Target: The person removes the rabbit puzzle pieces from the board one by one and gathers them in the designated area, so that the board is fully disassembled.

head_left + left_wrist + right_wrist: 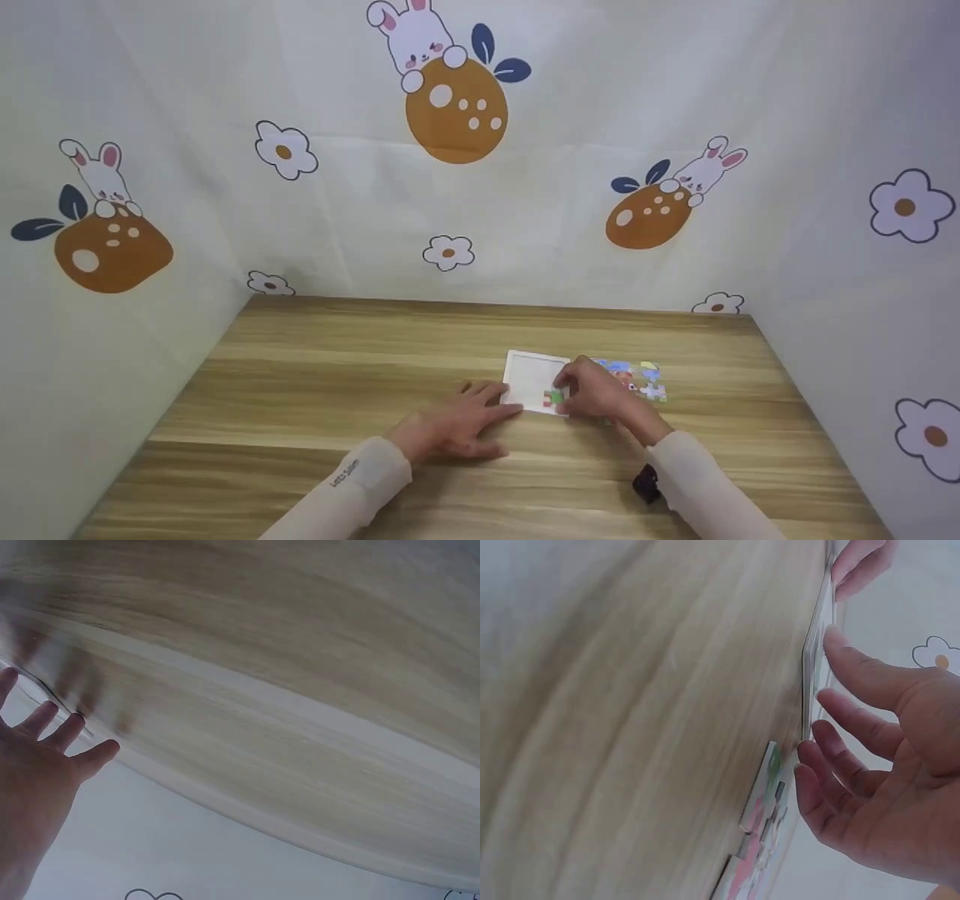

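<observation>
A white square puzzle tray (525,379) lies on the table, with a few joined jigsaw pieces (548,400) in its lower right corner. My left hand (469,420) rests at the tray's left edge, fingers spread and extended, fingertips touching the rim. Over the tray's right side, my right hand (596,390) has its thumb and index finger at either side of a green puzzle piece (556,396), pinching it low in the tray. The right wrist view shows that hand's other fingers (825,802) loosely bent beside the tray; the piece itself is hidden there.
Loose puzzle pieces (649,382) lie right of the tray, partly behind the right hand. A small black object (646,484) sits by the right sleeve. Patterned cloth walls (345,217) border the wooden table (337,360) at the back and sides.
</observation>
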{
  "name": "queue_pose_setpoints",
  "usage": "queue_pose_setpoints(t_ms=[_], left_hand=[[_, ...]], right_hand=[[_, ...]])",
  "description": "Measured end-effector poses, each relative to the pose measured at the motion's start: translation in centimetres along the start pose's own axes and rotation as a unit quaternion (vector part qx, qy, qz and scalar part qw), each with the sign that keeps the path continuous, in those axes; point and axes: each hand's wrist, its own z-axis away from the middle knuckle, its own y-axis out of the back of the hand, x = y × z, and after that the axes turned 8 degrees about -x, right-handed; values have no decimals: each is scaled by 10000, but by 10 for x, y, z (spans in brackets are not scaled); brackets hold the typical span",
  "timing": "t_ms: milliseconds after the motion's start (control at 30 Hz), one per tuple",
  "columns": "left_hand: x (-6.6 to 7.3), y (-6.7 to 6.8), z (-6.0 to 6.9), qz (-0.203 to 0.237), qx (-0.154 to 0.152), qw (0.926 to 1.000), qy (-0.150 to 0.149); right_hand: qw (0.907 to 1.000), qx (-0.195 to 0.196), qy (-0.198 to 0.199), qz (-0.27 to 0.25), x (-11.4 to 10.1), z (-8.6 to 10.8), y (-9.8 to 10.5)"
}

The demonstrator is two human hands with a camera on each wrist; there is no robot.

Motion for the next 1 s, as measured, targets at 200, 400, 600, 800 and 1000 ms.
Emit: queue_pose_setpoints(t_ms=[200, 400, 600, 800, 1000], left_hand=[[-4, -2, 0, -217, 118, 9995, -174], [-7, -6, 0, -400, 248, 9986, -248], [-6, -6, -1, -428, 213, 9987, -200], [-6, -5, 0, -247, 193, 9993, -189], [-8, -6, 0, -705, 373, 9964, -288]], right_hand=[[9997, -172, 0, 149, -1, -4, 5], [9996, -264, -103, -97, 0, -7, 5], [9987, -79, -356, -343, -2, -8, 2], [9980, 150, -216, -567, -2, -7, 1], [9953, 401, 86, -882, 0, 0, 8]])
